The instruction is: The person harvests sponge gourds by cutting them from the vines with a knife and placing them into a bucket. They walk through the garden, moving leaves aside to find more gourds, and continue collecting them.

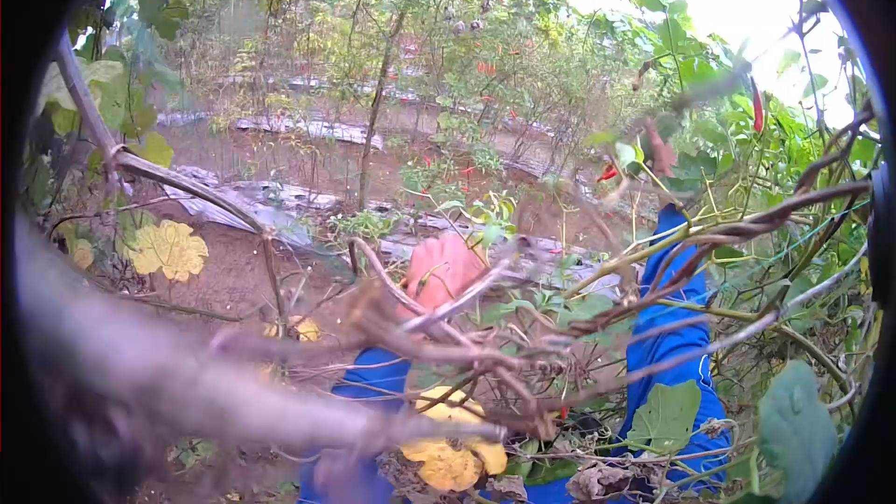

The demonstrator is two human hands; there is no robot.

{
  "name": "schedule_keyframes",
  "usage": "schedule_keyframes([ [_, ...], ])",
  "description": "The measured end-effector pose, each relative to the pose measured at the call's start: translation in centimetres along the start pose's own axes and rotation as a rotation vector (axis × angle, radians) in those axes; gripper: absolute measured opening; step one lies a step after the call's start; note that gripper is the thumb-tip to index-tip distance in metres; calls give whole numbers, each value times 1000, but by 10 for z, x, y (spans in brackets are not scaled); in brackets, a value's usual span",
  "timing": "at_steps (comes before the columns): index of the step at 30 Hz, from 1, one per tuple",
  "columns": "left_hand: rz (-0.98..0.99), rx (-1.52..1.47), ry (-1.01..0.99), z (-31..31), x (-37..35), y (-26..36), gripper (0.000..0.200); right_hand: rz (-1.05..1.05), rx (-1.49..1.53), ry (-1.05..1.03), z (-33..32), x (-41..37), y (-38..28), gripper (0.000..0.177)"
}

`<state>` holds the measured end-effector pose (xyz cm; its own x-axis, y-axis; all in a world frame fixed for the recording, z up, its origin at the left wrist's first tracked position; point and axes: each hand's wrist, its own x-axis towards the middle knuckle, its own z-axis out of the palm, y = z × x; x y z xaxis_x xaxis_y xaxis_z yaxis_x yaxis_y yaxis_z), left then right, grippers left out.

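Observation:
My left hand is low in the middle, beyond a tangle of dry brown vines. Its back faces me and the fingers curl away; whatever they hold, if anything, is hidden. Thin green stems cross in front of it. Farther right, my right hand is raised among green leaves and stems, blurred and partly covered, so its fingers cannot be made out. Just left of it is a red chili pepper. Blue sleeves cover both arms, which reach through the vines.
A thick blurred branch crosses the lower left close to me. Twisted vines span the right side. Yellow leaves hang low in front. Beyond lie plastic-covered rows and plants with red peppers. Another red pepper hangs upper right.

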<state>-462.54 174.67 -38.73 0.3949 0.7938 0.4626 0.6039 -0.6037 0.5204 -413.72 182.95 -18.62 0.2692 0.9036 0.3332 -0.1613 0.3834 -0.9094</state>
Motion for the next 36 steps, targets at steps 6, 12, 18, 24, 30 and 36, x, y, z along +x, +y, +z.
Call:
schedule_keyframes([
  [6, 280, 83, 208, -18, 134, 71, 31, 59, -103, -83, 41, -58, 35, 32],
  [12, 591, -47, 258, -30, 203, 156, 27, 122, -137, -197, 75, -126, 15, 32],
  [18, 732, 88, 140, -11, 221, 223, 28, 74, 85, -396, 53, -128, -35, 32],
  [24, 728, 229, 108, -11, 238, 261, 30, -11, 459, -682, 11, -101, -74, 32],
  [30, 658, 226, 244, -2, 236, 215, 36, 97, 265, -454, -5, -166, 21, 31],
  [36, 186, 286, 33, -14, 167, 54, 44, 146, -141, -306, 57, -248, -9, 47],
])
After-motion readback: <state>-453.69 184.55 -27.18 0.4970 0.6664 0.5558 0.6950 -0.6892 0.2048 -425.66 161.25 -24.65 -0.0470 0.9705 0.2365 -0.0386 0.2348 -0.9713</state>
